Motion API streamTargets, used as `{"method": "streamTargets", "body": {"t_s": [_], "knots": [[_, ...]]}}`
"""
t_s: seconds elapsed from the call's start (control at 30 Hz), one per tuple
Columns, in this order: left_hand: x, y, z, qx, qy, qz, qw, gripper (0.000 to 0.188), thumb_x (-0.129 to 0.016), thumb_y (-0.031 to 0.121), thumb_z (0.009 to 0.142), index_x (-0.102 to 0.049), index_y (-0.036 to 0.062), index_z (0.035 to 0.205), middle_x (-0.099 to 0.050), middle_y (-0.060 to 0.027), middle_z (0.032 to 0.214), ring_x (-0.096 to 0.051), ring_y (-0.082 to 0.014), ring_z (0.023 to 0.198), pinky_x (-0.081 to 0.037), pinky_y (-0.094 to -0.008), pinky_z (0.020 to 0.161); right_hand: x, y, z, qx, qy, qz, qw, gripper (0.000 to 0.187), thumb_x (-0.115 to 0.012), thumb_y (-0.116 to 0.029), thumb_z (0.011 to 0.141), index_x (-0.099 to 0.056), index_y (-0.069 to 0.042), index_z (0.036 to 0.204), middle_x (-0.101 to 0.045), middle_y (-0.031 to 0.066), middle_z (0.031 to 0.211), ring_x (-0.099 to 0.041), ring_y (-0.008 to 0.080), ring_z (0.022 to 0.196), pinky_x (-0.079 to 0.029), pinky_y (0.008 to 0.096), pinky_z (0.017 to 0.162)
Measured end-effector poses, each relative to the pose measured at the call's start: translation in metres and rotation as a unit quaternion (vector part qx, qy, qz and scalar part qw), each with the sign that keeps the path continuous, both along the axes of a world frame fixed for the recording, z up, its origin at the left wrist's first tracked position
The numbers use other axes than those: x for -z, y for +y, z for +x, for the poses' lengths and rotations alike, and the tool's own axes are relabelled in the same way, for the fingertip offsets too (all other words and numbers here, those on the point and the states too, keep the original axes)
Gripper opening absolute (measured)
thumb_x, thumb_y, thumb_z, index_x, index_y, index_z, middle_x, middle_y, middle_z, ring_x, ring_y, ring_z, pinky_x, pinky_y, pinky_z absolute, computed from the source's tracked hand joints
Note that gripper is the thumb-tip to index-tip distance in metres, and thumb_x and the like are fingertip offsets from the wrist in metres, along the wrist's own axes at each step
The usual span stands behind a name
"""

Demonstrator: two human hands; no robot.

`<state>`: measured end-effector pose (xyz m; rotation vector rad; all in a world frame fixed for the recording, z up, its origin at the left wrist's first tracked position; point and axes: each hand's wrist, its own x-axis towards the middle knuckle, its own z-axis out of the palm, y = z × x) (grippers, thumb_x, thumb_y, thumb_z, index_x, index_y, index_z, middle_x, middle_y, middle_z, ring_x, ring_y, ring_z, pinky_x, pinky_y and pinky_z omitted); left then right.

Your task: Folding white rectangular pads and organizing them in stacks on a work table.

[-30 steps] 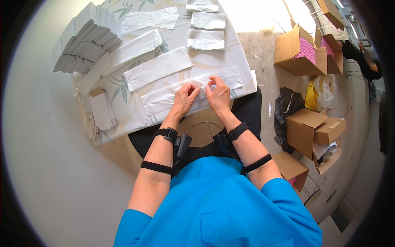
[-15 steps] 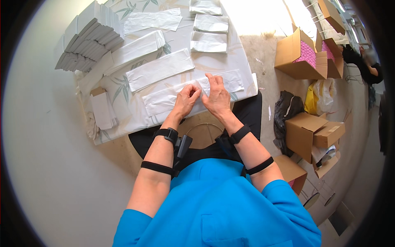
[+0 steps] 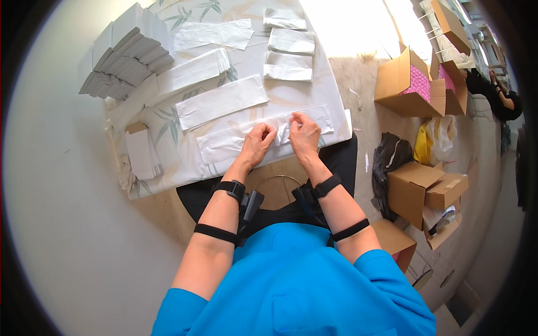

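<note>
Handling the long, flat white strip (image 3: 221, 144) on the leaf-patterned white worktop (image 3: 178, 169), your left hand (image 3: 258, 145) pinches its middle; your right hand's (image 3: 305, 139) grip is unclear. Three short, folded white packets (image 3: 291, 41) look done; this strip seems unfinished.

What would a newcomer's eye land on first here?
The bright blue shirt filling the bottom middle stands out first. Above it, the left hand and right hand are close together at a long white strip. Pink material shows in an open cardboard box, upper right.
</note>
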<state>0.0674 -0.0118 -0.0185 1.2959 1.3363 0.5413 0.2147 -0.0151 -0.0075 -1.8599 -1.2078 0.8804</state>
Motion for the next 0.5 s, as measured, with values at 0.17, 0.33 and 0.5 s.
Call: {"method": "streamTargets", "body": {"t_s": [0.17, 0.33, 0.5], "knots": [[0.004, 0.000, -0.005, -0.016, -0.017, 0.004, 1.000, 0.023, -0.062, 0.022, 0.090, -0.057, -0.0003, 0.086, -0.058, -0.0071, 0.084, -0.053, -0.0150, 0.075, -0.045, -0.0288, 0.069, -0.020, -0.011, 0.000, -0.010, 0.049, -0.064, 0.997, 0.023, -0.052, -0.001, 0.079, -0.062, 0.000, 0.100, -0.071, 0.0148, 0.087, -0.069, 0.0297, 0.082, -0.052, 0.0377, 0.077], [0.004, 0.000, -0.005, -0.011, -0.009, 0.006, 1.000, 0.022, -0.062, 0.021, 0.090, -0.057, 0.0001, 0.087, -0.058, -0.0066, 0.081, -0.054, -0.0153, 0.073, -0.045, -0.0288, 0.068, -0.013, -0.012, 0.011, 0.065, -0.052, -0.041, 0.996, 0.027, -0.051, 0.000, 0.077, -0.063, 0.000, 0.100, -0.070, 0.0155, 0.090, -0.069, 0.0294, 0.085, -0.052, 0.0369, 0.079], [0.001, 0.001, -0.001, -0.012, -0.003, 0.010, 1.000, 0.021, -0.061, 0.021, 0.090, -0.057, 0.0002, 0.086, -0.057, -0.0073, 0.079, -0.053, -0.0162, 0.072, -0.045, -0.0296, 0.068, 0.000, -0.012, 0.020, 0.009, -0.028, -0.068, 0.997, 0.027, -0.048, 0.003, 0.080, -0.064, 0.004, 0.101, -0.070, 0.0158, 0.088, -0.070, 0.0229, 0.080, -0.056, 0.0326, 0.072]]}}
